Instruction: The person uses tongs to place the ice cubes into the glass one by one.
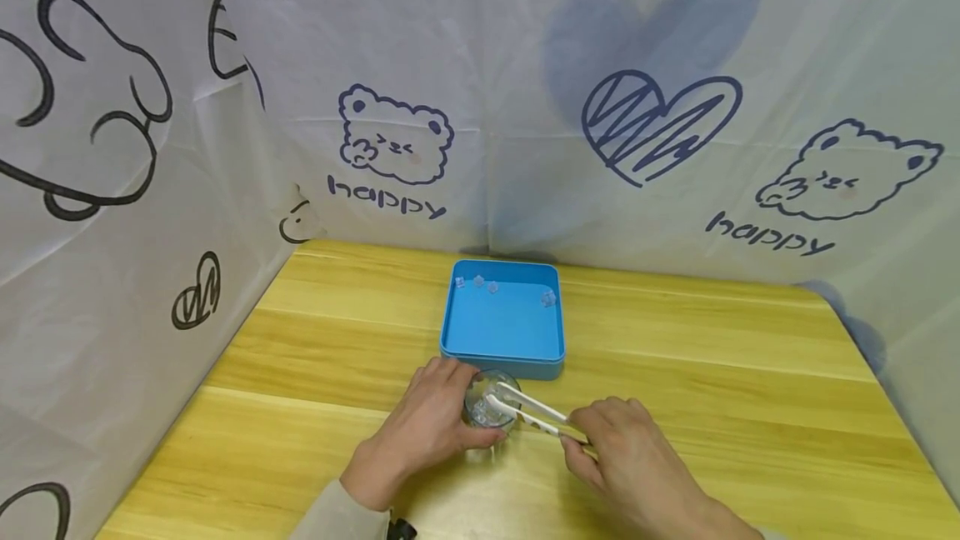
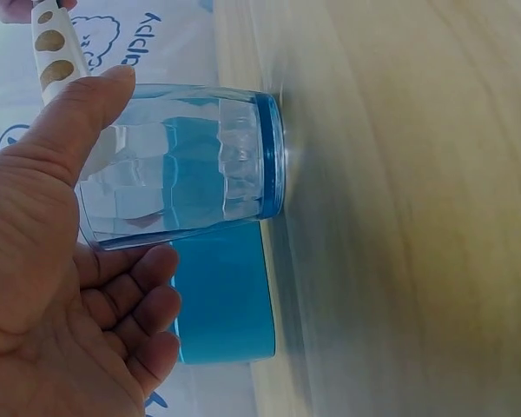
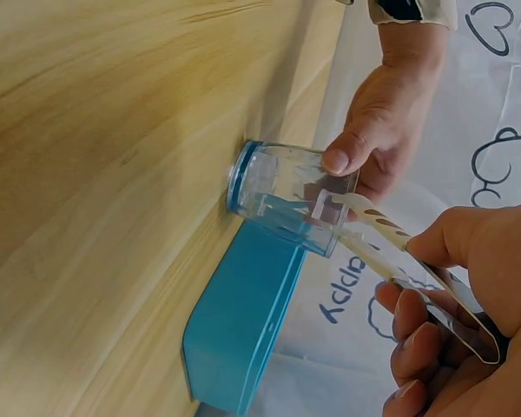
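My left hand (image 1: 423,423) holds a clear drinking glass (image 2: 243,161) near its rim, thumb on one side and fingers on the other. The glass stands upright on the table with several clear cubes, like ice cubes, in it. My right hand (image 1: 630,448) grips a pair of tongs (image 3: 391,234) with white, brown-spotted arms and a metal bend. Their tips are inside the mouth of the glass, a little apart. Whether a clear cube sits between them is hard to tell. Right behind the glass is a square blue box (image 1: 502,367), open at the top.
Several clear cubes (image 1: 548,298) lie in the blue box, along its far side. Everything stands on a yellow wood-grain table (image 1: 337,340). A white cloth (image 1: 517,148) with drawings hangs behind the table and on its left.
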Action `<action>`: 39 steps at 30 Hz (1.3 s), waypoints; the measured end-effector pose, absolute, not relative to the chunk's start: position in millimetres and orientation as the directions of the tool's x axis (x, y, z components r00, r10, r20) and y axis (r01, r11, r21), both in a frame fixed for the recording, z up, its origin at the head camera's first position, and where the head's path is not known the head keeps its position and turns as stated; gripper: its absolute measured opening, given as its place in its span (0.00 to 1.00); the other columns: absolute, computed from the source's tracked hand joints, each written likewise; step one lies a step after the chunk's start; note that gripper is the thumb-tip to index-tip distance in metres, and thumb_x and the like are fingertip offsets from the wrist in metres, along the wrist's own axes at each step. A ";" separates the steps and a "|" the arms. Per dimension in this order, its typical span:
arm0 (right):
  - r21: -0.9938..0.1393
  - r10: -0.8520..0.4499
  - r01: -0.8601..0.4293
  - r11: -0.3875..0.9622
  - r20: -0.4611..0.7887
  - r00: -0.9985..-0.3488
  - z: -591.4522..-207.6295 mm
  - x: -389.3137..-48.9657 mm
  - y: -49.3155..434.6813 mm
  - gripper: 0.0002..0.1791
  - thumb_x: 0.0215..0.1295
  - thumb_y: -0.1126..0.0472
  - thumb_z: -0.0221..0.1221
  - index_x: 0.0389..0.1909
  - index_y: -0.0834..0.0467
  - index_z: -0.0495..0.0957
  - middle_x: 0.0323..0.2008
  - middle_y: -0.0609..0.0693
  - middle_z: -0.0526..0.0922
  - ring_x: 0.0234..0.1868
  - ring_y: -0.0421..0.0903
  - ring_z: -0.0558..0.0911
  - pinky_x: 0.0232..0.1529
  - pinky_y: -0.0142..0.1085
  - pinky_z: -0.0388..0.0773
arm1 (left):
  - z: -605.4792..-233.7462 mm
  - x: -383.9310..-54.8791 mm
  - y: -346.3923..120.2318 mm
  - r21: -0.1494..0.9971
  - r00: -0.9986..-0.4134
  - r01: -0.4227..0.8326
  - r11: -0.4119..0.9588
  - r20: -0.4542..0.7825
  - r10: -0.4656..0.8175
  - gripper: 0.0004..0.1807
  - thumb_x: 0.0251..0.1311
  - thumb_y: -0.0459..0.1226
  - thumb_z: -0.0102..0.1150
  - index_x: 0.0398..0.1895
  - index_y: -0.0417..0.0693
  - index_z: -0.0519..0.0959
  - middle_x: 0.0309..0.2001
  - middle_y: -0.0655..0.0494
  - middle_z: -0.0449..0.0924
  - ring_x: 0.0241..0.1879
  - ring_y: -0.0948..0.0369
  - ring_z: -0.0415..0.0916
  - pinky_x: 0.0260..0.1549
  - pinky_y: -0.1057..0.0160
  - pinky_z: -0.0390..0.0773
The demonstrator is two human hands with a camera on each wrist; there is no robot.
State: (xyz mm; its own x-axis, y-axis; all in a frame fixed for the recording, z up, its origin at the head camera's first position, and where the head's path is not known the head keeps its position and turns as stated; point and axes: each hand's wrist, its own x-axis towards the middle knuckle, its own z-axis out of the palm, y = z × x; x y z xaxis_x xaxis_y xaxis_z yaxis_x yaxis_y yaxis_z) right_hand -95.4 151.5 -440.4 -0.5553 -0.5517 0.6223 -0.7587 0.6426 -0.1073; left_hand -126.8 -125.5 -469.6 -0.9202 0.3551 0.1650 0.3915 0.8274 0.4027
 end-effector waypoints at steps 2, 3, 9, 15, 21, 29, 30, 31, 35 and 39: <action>-0.105 -0.552 -0.760 0.642 0.625 -0.553 -440.5 -95.7 151.4 0.23 0.83 0.45 0.47 0.32 0.54 0.81 0.26 0.39 0.79 0.29 0.35 0.73 0.30 0.30 0.67 | -469.1 -127.0 -125.4 0.402 -0.920 0.391 0.828 0.167 0.354 0.43 0.47 0.61 0.81 0.59 0.43 0.79 0.52 0.53 0.81 0.52 0.54 0.72 0.54 0.51 0.74; -0.103 -0.552 -0.760 0.642 0.626 -0.551 -440.5 -95.8 151.4 0.24 0.83 0.45 0.47 0.32 0.54 0.81 0.26 0.39 0.79 0.29 0.35 0.73 0.30 0.30 0.67 | -469.0 -127.1 -125.4 0.402 -0.920 0.392 0.828 0.169 0.353 0.43 0.47 0.61 0.81 0.59 0.43 0.79 0.52 0.53 0.81 0.52 0.54 0.73 0.54 0.51 0.74; -0.097 -0.545 -0.751 0.653 0.627 -0.556 -440.9 -96.4 151.4 0.21 0.81 0.47 0.50 0.33 0.56 0.82 0.26 0.41 0.81 0.29 0.37 0.75 0.30 0.31 0.67 | -469.9 -127.4 -125.4 0.410 -0.919 0.394 0.823 0.174 0.354 0.44 0.47 0.60 0.81 0.60 0.43 0.79 0.54 0.53 0.81 0.54 0.53 0.73 0.57 0.50 0.75; -0.099 -0.540 -0.740 0.665 0.622 -0.568 -442.0 -96.1 151.1 0.15 0.75 0.51 0.57 0.34 0.57 0.83 0.26 0.41 0.81 0.29 0.37 0.75 0.30 0.31 0.68 | -471.7 -127.7 -125.3 0.426 -0.923 0.385 0.819 0.165 0.349 0.44 0.47 0.60 0.81 0.60 0.43 0.79 0.54 0.53 0.81 0.54 0.54 0.73 0.57 0.50 0.74; -0.110 -0.536 -0.735 0.669 0.614 -0.580 -442.5 -95.8 150.8 0.12 0.73 0.52 0.60 0.34 0.56 0.82 0.26 0.40 0.80 0.29 0.36 0.75 0.30 0.31 0.68 | -471.8 -128.0 -125.0 0.430 -0.927 0.375 0.822 0.155 0.342 0.43 0.47 0.60 0.82 0.60 0.42 0.79 0.51 0.54 0.80 0.51 0.55 0.73 0.55 0.51 0.74; -0.112 -0.534 -0.725 0.680 0.602 -0.594 -442.9 -94.8 151.0 0.11 0.72 0.53 0.60 0.34 0.56 0.82 0.26 0.40 0.79 0.29 0.35 0.74 0.31 0.30 0.67 | -473.1 -127.7 -125.8 0.439 -0.926 0.378 0.815 0.165 0.341 0.43 0.47 0.60 0.82 0.60 0.43 0.79 0.52 0.54 0.81 0.52 0.56 0.72 0.57 0.50 0.74; -0.111 -0.534 -0.721 0.683 0.598 -0.598 -442.9 -94.4 151.3 0.11 0.72 0.53 0.61 0.35 0.56 0.82 0.26 0.40 0.79 0.30 0.35 0.73 0.31 0.30 0.67 | -473.2 -127.6 -125.8 0.441 -0.925 0.379 0.814 0.166 0.341 0.43 0.47 0.60 0.82 0.60 0.43 0.79 0.52 0.54 0.81 0.52 0.56 0.72 0.58 0.50 0.74; -0.110 -0.534 -0.719 0.686 0.595 -0.601 -443.1 -94.1 151.4 0.11 0.73 0.53 0.61 0.35 0.56 0.82 0.26 0.40 0.79 0.30 0.35 0.73 0.31 0.30 0.67 | -473.4 -127.5 -125.9 0.444 -0.925 0.379 0.812 0.167 0.340 0.43 0.47 0.59 0.82 0.60 0.43 0.79 0.53 0.54 0.81 0.52 0.55 0.72 0.58 0.49 0.74; -0.105 -0.534 -0.713 0.693 0.589 -0.607 -444.1 -93.8 151.6 0.11 0.72 0.52 0.61 0.35 0.56 0.83 0.26 0.39 0.79 0.30 0.35 0.73 0.31 0.31 0.68 | -473.8 -127.3 -126.0 0.451 -0.926 0.377 0.809 0.166 0.338 0.43 0.47 0.59 0.82 0.60 0.43 0.79 0.52 0.54 0.80 0.52 0.55 0.72 0.58 0.49 0.74; -0.100 -0.533 -0.709 0.698 0.589 -0.608 -445.1 -94.0 151.7 0.12 0.73 0.51 0.61 0.36 0.56 0.83 0.26 0.39 0.78 0.30 0.35 0.73 0.31 0.31 0.68 | -474.1 -127.2 -126.1 0.455 -0.925 0.379 0.806 0.168 0.340 0.43 0.47 0.58 0.83 0.59 0.43 0.79 0.52 0.54 0.80 0.51 0.56 0.72 0.57 0.50 0.74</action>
State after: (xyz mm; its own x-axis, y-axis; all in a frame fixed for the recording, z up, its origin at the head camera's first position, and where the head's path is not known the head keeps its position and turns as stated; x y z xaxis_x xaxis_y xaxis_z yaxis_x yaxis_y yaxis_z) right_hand -94.0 151.7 -445.1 -0.6078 -0.5330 0.5886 -0.7092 0.6978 -0.1004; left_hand -127.2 -126.1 -474.1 -0.9254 0.3395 0.1685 0.3785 0.8062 0.4547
